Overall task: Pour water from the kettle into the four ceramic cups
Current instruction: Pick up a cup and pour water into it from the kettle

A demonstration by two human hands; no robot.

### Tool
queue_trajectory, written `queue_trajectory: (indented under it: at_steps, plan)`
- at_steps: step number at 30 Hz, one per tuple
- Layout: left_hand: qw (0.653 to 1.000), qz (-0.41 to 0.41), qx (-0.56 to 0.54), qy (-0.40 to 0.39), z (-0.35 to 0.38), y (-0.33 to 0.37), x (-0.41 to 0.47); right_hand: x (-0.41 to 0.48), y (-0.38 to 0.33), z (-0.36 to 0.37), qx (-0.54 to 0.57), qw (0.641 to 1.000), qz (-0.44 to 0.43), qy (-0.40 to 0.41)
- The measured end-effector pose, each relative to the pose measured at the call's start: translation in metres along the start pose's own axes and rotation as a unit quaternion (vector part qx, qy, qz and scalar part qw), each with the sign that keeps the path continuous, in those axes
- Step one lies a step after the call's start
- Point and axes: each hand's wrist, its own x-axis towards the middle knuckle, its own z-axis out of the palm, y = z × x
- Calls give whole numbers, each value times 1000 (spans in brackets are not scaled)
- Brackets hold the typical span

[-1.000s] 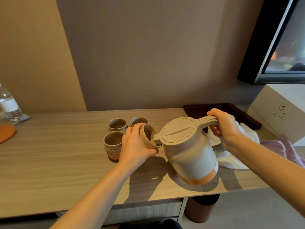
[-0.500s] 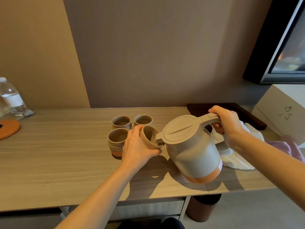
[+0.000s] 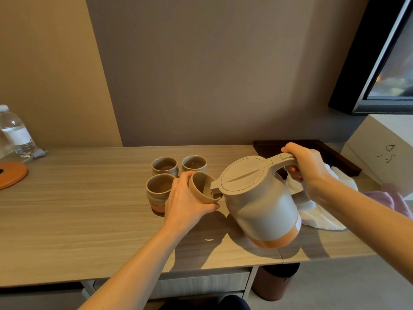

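Observation:
A beige kettle [image 3: 259, 202] with an orange base band is lifted off the table and tilted to the left, its lid closed. My right hand [image 3: 306, 168] grips its handle. The spout rests at the rim of a ceramic cup [image 3: 201, 186], which my left hand [image 3: 185, 202] holds tilted toward the kettle. Three more ceramic cups stand on the wooden table [image 3: 78, 211]: front left cup [image 3: 158, 190], back left cup [image 3: 165, 166], back right cup [image 3: 194, 163]. I cannot see water in the held cup.
A white cloth [image 3: 324, 211] lies right of the kettle, with a dark tray [image 3: 312, 148] behind it. A water bottle [image 3: 15, 133] and an orange round pad [image 3: 11, 175] sit far left. A white box [image 3: 384, 151] stands at the right; a bin [image 3: 274, 280] sits under the table.
The kettle and the held cup stay together in almost the same pose. The view has shifted slightly, so everything sits a little further right and lower in the frame.

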Motion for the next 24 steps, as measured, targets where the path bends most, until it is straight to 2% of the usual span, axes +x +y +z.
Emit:
queue_trajectory:
  at_steps: [24]
  plan:
    - [1000, -23, -19, 2, 2, -7, -1, -1, -6, 7, -15, 1000, -9, -3]
